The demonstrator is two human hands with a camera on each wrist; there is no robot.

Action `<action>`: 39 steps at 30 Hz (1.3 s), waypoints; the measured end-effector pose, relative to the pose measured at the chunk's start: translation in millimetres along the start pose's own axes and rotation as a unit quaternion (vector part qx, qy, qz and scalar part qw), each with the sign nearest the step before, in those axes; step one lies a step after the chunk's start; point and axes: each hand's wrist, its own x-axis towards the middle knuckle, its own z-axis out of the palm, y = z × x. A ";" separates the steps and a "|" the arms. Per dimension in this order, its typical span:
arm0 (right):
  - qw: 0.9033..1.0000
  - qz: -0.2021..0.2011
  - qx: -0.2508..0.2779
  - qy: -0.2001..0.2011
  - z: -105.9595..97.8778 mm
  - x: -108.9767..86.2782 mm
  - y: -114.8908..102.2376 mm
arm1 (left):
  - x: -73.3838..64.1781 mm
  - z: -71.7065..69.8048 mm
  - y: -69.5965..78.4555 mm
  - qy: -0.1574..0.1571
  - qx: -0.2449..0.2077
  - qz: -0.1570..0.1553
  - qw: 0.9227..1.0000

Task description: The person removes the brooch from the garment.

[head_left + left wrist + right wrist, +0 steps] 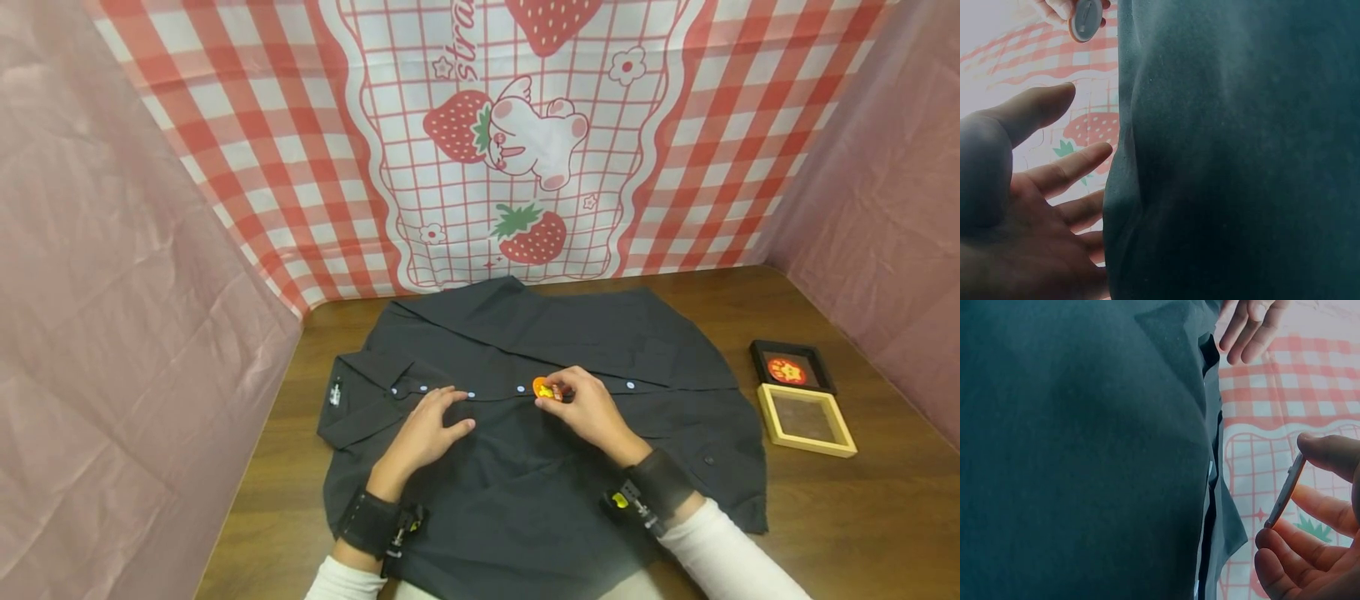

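Note:
A dark button-up shirt (480,475) lies spread on the table, its collar to the left and a row of pale buttons along its front. Above the placket, my right hand (592,412) pinches a round orange pin badge (546,389) with a yellow figure on its face. The left wrist view shows the pale back of the badge (1087,20) with its pin. Edge-on between thumb and fingertips, the badge (1286,490) appears in the right wrist view. My left hand (427,429) hovers by the placket with spread, relaxed fingers, holding nothing.
Right of the shirt on the wooden table (862,517) lie a black frame (759,367) holding a red and yellow round piece and a light wood-coloured frame (772,417). A checked strawberry cloth (300,167) hangs behind, with pink cloth (135,333) at both sides.

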 end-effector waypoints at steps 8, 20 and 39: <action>1.000 -0.001 -0.002 0.010 -3.0 -0.1 1.9 | 1.0 0.6 -0.8 -0.008 0.010 -0.007 1.000; 1.000 0.003 -0.012 0.012 -8.7 -3.5 5.4 | -0.2 0.2 -0.4 -0.011 0.009 -0.014 1.000; 1.000 0.009 -0.019 0.023 -17.5 -8.5 14.4 | -1.1 -0.7 -1.2 -0.013 0.008 -0.024 1.000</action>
